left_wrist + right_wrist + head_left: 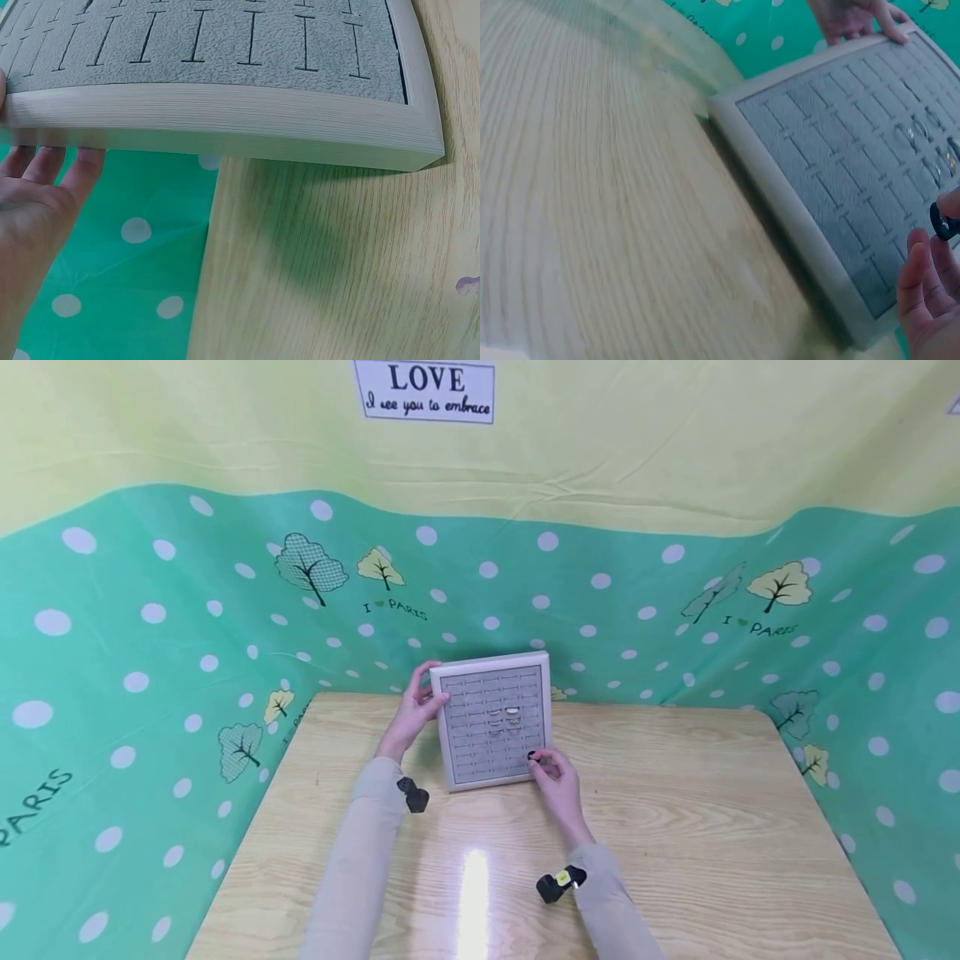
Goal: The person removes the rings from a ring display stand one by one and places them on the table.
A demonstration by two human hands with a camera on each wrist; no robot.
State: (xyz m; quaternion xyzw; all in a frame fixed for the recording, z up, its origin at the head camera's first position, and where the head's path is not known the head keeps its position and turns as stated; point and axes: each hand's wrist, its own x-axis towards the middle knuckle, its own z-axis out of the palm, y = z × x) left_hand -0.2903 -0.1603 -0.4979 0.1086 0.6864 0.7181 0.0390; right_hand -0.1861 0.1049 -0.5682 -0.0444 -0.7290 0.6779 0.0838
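Note:
A ring display tray with a pale frame and a grey slotted pad leans back, its lower edge on the table. My left hand grips its left side, the thumb over the front of the frame. In the left wrist view, fingertips of that hand touch the frame's outer side. Near the tray's lower right corner, my right hand pinches a black ring between thumb and finger, close to the slots. Several silver-coloured rings sit in slots around the middle of the pad.
The wooden table extends on both sides of the tray and in front of it. Behind it hangs a green and yellow cloth with dots and trees. Each wrist carries a small black camera.

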